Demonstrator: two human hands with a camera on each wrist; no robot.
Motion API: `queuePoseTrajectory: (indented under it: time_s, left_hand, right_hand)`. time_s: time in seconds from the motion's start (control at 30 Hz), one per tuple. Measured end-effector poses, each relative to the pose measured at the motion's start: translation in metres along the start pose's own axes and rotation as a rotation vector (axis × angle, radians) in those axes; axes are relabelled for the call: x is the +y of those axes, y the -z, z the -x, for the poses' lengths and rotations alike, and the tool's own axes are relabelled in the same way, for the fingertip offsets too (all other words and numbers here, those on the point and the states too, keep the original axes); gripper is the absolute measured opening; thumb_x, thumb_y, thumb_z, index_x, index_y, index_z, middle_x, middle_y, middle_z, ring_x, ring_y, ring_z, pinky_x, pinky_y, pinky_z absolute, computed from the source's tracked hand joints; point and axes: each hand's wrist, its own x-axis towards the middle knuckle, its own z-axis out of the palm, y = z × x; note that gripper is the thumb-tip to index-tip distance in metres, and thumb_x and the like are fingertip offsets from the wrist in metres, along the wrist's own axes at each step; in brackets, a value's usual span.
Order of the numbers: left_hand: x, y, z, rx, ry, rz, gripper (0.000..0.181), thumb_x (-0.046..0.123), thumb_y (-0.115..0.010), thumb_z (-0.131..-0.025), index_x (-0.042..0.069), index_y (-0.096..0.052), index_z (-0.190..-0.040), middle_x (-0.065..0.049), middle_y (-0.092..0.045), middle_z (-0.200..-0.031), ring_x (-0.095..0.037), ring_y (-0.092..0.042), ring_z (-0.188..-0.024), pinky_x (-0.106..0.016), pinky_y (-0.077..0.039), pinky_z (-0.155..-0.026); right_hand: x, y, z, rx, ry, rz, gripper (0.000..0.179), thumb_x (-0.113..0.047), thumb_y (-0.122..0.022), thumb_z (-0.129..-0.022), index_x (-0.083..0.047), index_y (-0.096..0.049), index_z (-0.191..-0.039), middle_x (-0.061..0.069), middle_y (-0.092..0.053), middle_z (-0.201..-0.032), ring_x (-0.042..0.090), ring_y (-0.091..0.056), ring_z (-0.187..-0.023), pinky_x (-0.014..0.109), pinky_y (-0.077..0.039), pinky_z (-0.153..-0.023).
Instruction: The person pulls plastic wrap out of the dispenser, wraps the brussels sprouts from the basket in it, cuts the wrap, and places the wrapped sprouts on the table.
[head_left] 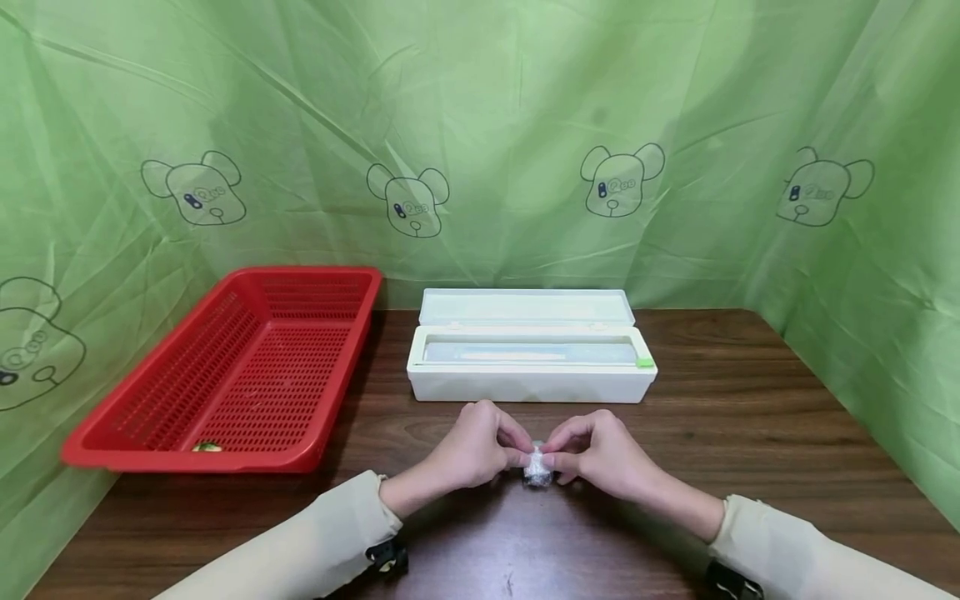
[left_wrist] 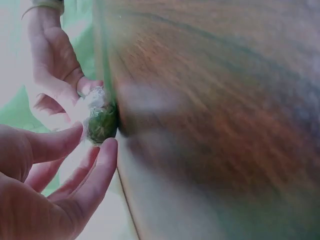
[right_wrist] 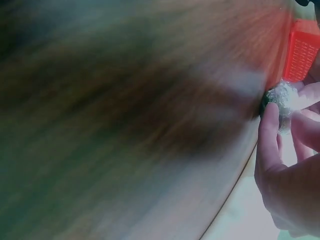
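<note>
Pale cloth sleeves (head_left: pixel 300 542) lead to left hand (head_left: pixel 476 450) and right hand (head_left: pixel 606 457), pinching crinkled clear film (head_left: pixel 537 460) round a green lump (left_wrist: pixel 102 124) on wood-grained table (head_left: pixel 735 400); perforated red basket (head_left: pixel 225 460) left, open white box (head_left: pixel 528 386) and creased green curtain (head_left: pixel 510 108) behind.

Curtained-off booth, green cartoon-print sheeting (head_left: pixel 510 100) w/ wood-look tbl (head_left: pixel 750 408)

Beyond far edge of dark brown, wood-grain worktop (head_left: pixel 750 417), green fabric curtain (head_left: pixel 510 100) bore dark-outlined, round-eared animal heads (head_left: pixel 415 206). Lettering (head_left: pixel 622 185) began with "Q"; next two rounded letters unclear.
</note>
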Motion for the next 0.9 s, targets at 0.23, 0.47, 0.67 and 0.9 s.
queuePoseTrajectory:
  time_s: [0.23, 0.47, 0.67, 0.9]
  left_hand:
    - [-0.006, 0.001, -0.004, -0.042, 0.131, 0.15, 0.018, -0.005, -0.09, -0.076, 0.004, -0.076, -0.08, -0.003, -0.071, -0.068, -0.021, -0.068, -0.054, -0.032, -0.058, -0.052]
    - [-0.012, 0.008, -0.008, -0.216, 0.281, 0.362, 0.02, -0.001, -0.083, -0.088, -0.008, -0.073, -0.104, -0.018, -0.074, -0.079, -0.025, -0.072, -0.062, -0.037, -0.062, -0.058]
    - [-0.015, 0.012, -0.01, -0.325, 0.326, 0.471, 0.018, -0.002, -0.075, -0.095, -0.011, -0.069, -0.11, -0.025, -0.073, -0.082, -0.026, -0.073, -0.063, -0.038, -0.062, -0.06]
    - [-0.009, 0.012, -0.006, -0.225, 0.227, 0.493, 0.024, -0.01, -0.076, -0.09, -0.006, -0.065, -0.111, -0.018, -0.074, -0.087, -0.035, -0.076, -0.072, -0.043, -0.063, -0.06]
  right_hand:
    - [0.003, 0.0, -0.003, -0.028, -0.074, -0.146, 0.011, 0.006, -0.081, -0.087, 0.011, -0.074, -0.094, 0.018, -0.075, -0.091, 0.026, -0.074, -0.076, 0.044, -0.063, -0.068]
    - [0.002, 0.007, -0.007, -0.052, -0.235, -0.151, 0.032, -0.005, -0.083, -0.087, 0.012, -0.068, -0.11, 0.015, -0.07, -0.088, 0.024, -0.07, -0.071, 0.042, -0.063, -0.067]
    - [0.0, 0.011, -0.01, -0.158, -0.258, -0.065, 0.034, -0.014, -0.081, -0.092, 0.01, -0.071, -0.114, 0.015, -0.073, -0.081, 0.02, -0.067, -0.069, 0.035, -0.06, -0.06]
    - [-0.001, 0.012, -0.007, -0.071, -0.146, -0.078, 0.039, -0.008, -0.087, -0.086, 0.007, -0.07, -0.118, 0.015, -0.075, -0.093, 0.027, -0.071, -0.071, 0.039, -0.058, -0.049]
